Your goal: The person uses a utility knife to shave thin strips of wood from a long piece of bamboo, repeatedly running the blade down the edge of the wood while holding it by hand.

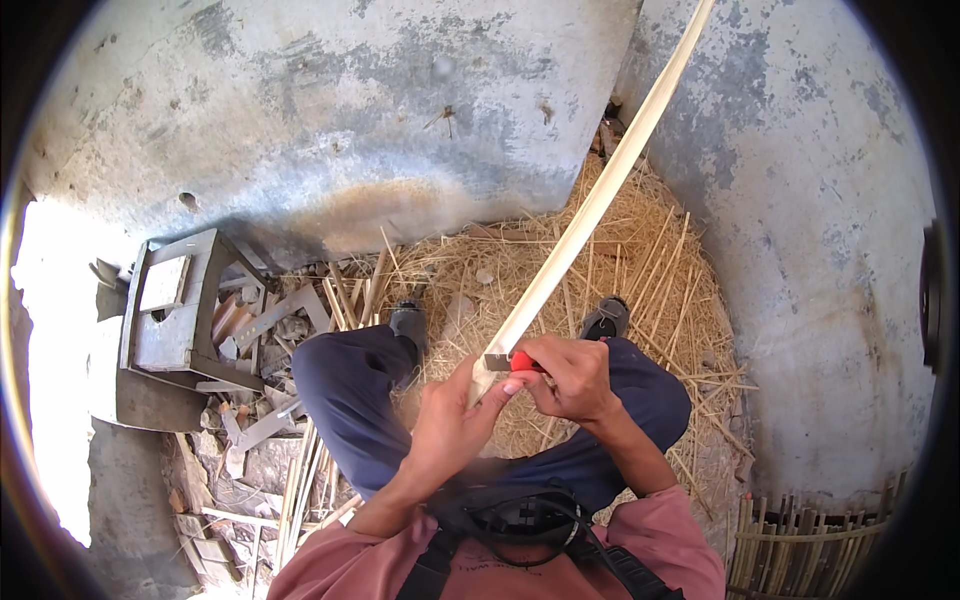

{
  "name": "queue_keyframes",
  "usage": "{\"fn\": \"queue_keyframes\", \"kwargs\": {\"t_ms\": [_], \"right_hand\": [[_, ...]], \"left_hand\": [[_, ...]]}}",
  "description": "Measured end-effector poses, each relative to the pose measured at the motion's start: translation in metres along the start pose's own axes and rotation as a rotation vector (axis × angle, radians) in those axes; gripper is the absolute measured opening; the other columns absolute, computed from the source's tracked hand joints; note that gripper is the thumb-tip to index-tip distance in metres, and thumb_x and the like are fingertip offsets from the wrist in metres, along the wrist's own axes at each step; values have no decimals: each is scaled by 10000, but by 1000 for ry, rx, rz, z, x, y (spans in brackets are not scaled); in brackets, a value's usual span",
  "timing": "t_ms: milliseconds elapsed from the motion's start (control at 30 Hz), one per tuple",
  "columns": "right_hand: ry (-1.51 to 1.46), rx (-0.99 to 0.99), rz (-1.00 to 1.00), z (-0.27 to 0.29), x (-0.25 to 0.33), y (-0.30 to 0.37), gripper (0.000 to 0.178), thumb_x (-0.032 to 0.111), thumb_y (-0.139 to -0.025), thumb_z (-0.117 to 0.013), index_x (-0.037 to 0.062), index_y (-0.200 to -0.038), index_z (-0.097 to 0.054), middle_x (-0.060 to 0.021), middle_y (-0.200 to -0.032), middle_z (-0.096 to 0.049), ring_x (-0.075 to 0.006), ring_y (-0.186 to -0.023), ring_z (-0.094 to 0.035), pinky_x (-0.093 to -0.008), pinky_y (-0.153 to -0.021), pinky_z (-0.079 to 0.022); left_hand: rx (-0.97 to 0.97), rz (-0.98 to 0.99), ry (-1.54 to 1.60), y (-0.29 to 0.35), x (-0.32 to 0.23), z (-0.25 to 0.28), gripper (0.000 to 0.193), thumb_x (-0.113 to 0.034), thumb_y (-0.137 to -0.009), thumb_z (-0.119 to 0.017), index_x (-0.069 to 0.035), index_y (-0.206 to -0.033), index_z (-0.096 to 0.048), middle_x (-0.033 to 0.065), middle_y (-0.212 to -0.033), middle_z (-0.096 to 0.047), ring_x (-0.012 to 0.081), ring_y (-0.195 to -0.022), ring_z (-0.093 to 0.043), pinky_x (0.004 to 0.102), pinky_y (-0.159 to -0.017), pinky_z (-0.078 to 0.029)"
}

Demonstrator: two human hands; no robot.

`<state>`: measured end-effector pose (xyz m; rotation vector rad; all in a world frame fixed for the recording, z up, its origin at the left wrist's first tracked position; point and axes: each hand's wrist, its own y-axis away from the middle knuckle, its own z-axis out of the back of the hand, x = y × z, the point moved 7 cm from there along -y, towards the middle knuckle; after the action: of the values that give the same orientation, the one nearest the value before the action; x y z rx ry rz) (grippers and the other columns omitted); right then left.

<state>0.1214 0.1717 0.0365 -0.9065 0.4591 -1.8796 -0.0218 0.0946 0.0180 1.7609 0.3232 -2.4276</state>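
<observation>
A long, pale bamboo strip (597,205) slants from between my knees up to the far right, past the top edge of the view. My left hand (450,420) is closed around its near end, thumb pointing toward the knife. In my right hand (577,380) is a knife (496,361) with a red handle. Its short, dark blade lies across the strip just beyond my left fingers, touching it. My right fingers wrap the handle and hide part of it.
Shavings and thin sticks (655,265) cover the floor around my feet. A wooden stool (205,350) lies on its side at the left among scraps and cut strips (300,490). Worn walls (400,110) rise ahead and at right. A fence-like row of sticks (800,550) stands at lower right.
</observation>
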Motion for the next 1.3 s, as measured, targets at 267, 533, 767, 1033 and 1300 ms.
{"fn": "queue_keyframes", "kwargs": {"t_ms": [267,533,767,1033,1300], "right_hand": [[73,1,16,6,1,-7,235,269,-911,-777,67,-1025,-734,-39,-791,-707,-235,-622,-691,-344,-532,-530],[67,-25,-4,14,-4,-23,233,287,-917,-792,71,-988,-743,-36,-794,-722,-232,-628,-701,-333,-527,-529],[69,-87,-66,25,-22,-33,221,272,-957,-766,56,-993,-739,-48,-780,-735,-196,-592,-697,-318,-525,-518],[83,-122,-89,46,-67,-60,235,293,-1013,-704,63,-1053,-734,-55,-684,-684,-173,-507,-616,-289,-475,-439],[72,-175,-219,57,-142,-97,305,326,-1053,-641,39,-1087,-739,-73,-641,-610,-149,-542,-556,-331,-523,-393]], "left_hand": [[43,51,-48,0,10,1,348,-249,-1042,-706,16,-1264,-668,58,-702,-684,26,-664,-526,281,-590,-475],[56,78,-83,5,21,7,352,-234,-1039,-702,26,-1273,-662,98,-727,-727,52,-693,-650,303,-628,-520],[34,104,-78,13,28,10,345,-266,-1041,-702,35,-1205,-669,86,-661,-650,63,-634,-591,314,-591,-482],[-10,55,-25,20,35,17,342,-275,-1016,-732,52,-1083,-659,143,-564,-508,228,-483,-476,401,-513,-399],[-17,165,-60,35,63,27,353,-288,-1022,-725,58,-1053,-661,151,-567,-504,203,-498,-487,393,-514,-398]]}}
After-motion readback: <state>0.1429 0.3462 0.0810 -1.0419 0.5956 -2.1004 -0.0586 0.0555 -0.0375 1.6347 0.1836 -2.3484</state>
